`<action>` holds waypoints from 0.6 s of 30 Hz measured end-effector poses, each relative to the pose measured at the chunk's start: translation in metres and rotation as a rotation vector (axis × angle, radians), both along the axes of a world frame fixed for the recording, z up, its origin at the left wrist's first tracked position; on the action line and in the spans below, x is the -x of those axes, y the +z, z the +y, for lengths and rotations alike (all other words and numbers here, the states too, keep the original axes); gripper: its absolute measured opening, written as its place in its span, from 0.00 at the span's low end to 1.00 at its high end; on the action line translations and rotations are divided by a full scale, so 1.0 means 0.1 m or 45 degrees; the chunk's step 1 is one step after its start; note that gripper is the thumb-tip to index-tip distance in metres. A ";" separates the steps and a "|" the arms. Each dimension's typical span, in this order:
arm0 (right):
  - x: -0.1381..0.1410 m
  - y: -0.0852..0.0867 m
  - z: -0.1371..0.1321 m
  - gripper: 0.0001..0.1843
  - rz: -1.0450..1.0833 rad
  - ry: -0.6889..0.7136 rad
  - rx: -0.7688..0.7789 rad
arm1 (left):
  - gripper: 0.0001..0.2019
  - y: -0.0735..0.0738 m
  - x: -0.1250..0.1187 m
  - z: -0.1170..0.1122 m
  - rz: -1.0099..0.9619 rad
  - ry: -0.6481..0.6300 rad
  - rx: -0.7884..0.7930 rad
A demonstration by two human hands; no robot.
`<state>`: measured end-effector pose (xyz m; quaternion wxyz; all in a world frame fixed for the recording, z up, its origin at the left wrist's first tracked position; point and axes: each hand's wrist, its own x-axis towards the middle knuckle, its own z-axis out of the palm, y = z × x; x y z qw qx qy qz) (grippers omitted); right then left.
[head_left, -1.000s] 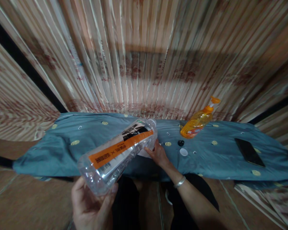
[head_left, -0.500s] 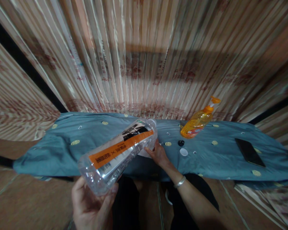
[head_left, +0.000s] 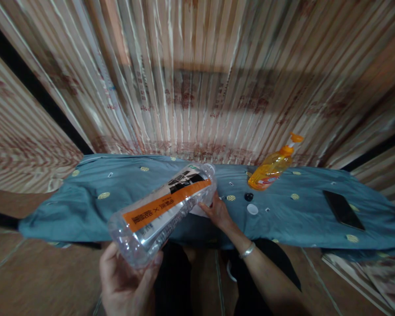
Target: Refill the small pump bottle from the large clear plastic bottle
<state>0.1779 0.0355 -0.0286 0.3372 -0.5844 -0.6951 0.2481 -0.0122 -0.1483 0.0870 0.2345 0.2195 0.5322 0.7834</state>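
Observation:
A large clear plastic bottle [head_left: 164, 204] with an orange, black and silver label is tilted across my view, its neck pointing up and right. My left hand [head_left: 128, 276] grips its base from below, fingers and thumb on opposite sides. Close to the neck end, my right hand [head_left: 220, 213] is closed on the bottle's right side, with its fingertips hidden behind the plastic. No liquid shows inside the bottle. Under it, beside my right thumb, a pale flat thing [head_left: 200, 211] is partly covered; I cannot make out its kind.
The bottle is above a surface with a blue-green patterned cloth [head_left: 85, 197]. To the right stand an orange pump bottle [head_left: 270, 170], a small black object [head_left: 249, 197], a white disc [head_left: 252, 209] and a dark phone-like slab [head_left: 343, 210]. A striped curtain [head_left: 197, 101] hangs behind.
Almost nothing differs. The whole view has shifted very slightly, while both hands keep the same hold on the bottle.

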 end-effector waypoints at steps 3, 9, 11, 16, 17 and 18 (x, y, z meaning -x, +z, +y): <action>-0.01 0.00 0.01 0.34 0.012 0.017 -0.001 | 0.35 -0.02 0.01 0.00 -0.003 -0.019 0.017; -0.01 0.01 0.00 0.33 0.011 0.021 -0.011 | 0.34 -0.01 0.00 -0.01 -0.028 -0.011 -0.017; -0.01 0.03 0.00 0.33 0.015 0.025 -0.016 | 0.33 0.00 0.00 -0.01 -0.018 -0.030 -0.009; -0.01 0.05 -0.01 0.33 -0.005 0.015 0.002 | 0.34 0.00 0.00 0.00 0.006 -0.005 -0.021; 0.00 0.04 -0.01 0.32 -0.005 0.009 -0.022 | 0.34 0.00 -0.01 0.01 -0.002 -0.003 -0.023; 0.00 0.04 -0.01 0.32 -0.004 0.004 -0.052 | 0.34 0.00 -0.01 0.01 -0.012 -0.004 -0.024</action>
